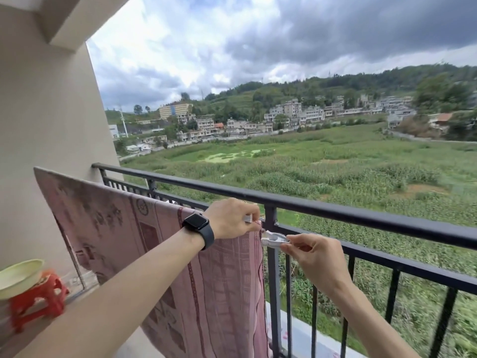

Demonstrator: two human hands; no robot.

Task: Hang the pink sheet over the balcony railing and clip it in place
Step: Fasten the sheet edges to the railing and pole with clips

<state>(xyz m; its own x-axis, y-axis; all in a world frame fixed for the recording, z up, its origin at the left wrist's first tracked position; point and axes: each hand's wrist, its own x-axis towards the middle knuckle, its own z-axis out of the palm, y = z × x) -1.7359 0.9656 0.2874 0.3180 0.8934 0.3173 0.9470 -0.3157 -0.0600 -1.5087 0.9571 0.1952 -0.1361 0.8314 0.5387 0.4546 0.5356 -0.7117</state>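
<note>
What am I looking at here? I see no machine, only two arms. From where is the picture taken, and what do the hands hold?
There is no machine: a person works with bare hands. One camera, worn on the head, looks forward and down. A pink sheet hangs over the black balcony railing. The left hand, a smartwatch on its wrist, pinches the sheet's top corner at the rail. The right hand holds a white clip at that corner; whether it already bites the cloth is unclear. At the left, a pale green basin rests on a red stool.
</note>
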